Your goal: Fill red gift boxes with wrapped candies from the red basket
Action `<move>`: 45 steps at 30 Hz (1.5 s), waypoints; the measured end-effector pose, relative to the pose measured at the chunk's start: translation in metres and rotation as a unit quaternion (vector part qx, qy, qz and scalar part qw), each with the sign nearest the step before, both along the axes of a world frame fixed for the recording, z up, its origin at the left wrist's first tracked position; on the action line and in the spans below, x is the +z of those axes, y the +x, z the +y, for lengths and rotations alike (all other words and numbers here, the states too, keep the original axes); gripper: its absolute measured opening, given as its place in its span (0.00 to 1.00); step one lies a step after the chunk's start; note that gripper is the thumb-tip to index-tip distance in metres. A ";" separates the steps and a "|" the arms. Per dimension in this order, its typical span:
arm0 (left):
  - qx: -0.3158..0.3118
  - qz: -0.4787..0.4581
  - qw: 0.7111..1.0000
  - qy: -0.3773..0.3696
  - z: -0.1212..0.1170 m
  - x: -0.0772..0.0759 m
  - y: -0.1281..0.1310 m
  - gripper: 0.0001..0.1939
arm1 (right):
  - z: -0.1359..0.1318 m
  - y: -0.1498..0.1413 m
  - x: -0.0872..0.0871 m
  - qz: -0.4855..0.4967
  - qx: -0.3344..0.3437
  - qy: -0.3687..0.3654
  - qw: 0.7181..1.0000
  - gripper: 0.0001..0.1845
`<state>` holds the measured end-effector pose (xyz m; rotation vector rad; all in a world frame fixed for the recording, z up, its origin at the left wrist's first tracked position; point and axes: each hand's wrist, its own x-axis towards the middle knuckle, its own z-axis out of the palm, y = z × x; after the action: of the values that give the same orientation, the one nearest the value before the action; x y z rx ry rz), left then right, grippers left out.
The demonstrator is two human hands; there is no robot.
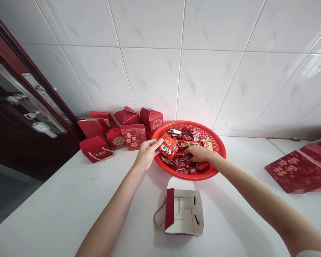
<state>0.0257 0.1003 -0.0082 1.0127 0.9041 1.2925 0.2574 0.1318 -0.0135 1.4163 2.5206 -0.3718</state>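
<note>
A red plastic basket (pixel 220 157) stands by the wall, heaped with wrapped candies (pixel 186 167), most in red wrappers. Over its left side, my left hand (pixel 147 152) is closed on a red candy packet (pixel 169 143) with white lettering. My right hand (pixel 199 153) reaches into the heap; its fingers are closed down among the wrappers, and whatever they grip is hidden. In front of the basket lies an open gift box (pixel 184 210), red outside and white inside, its flap folded back. It has nothing inside, and a rope handle (pixel 159 213) hangs at its left.
Several red gift boxes (pixel 97 149) are grouped at the back left against the tiled wall (pixel 152 78). On the right lies a larger red box or bag (pixel 294 171) with gold characters. A dark door (pixel 13 107) with a metal handle borders the left of the white table (pixel 96 200).
</note>
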 end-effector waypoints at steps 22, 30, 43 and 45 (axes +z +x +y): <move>0.000 -0.001 1.000 -0.005 0.002 0.000 0.000 0.27 | 0.000 -0.007 -0.001 0.057 0.035 -0.016 0.998 0.09; -0.001 0.003 1.000 0.000 0.002 0.000 0.000 0.27 | 0.004 -0.008 -0.010 0.054 0.059 -0.034 0.996 0.18; -0.002 0.014 1.000 0.010 0.001 0.001 0.000 0.26 | 0.004 0.002 0.002 0.274 0.029 -0.031 0.961 0.13; -0.001 0.020 1.000 0.013 0.000 0.000 0.002 0.27 | -0.004 0.004 0.013 0.377 0.004 -0.026 0.926 0.19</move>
<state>0.0273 0.1007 -0.0083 1.0636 0.9193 1.2897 0.2616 0.1280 -0.0007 1.4280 3.0408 -1.1689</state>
